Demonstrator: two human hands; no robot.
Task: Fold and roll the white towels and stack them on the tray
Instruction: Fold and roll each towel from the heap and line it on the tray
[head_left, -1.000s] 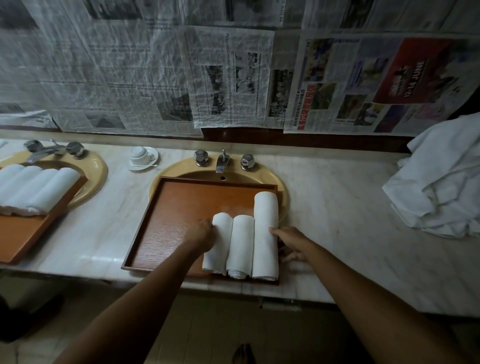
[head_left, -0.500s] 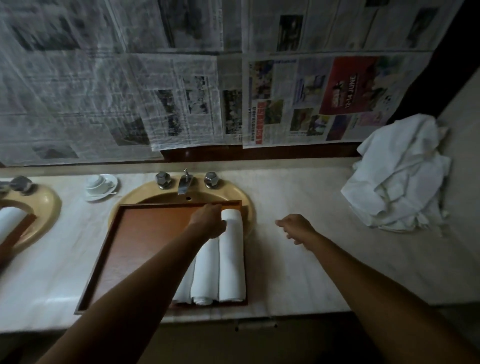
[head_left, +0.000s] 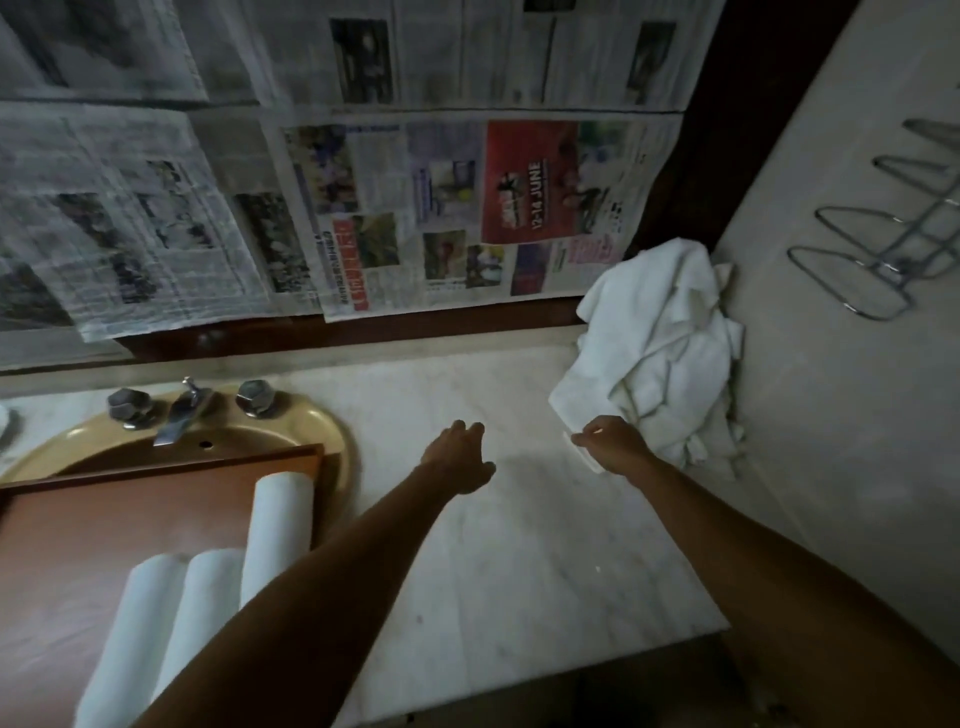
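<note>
Dim, soft-shadowed scene with slight motion blur, darkened corners and wide-angle bending at the edges.

Three rolled white towels (head_left: 208, 597) lie side by side on the right part of the wooden tray (head_left: 104, 519), touching one another; the rightmost reaches farther toward the tray's back rim than the other two. The tray rests over the sink. A heap of loose, crumpled white towels (head_left: 660, 353) sits on the table in the far right corner, against the wall.

The left hand (head_left: 460, 460) is off the rolled towels (head_left: 208, 587), while the right hand (head_left: 613, 447) now grips the towel pile's (head_left: 660, 353) corner.
</note>
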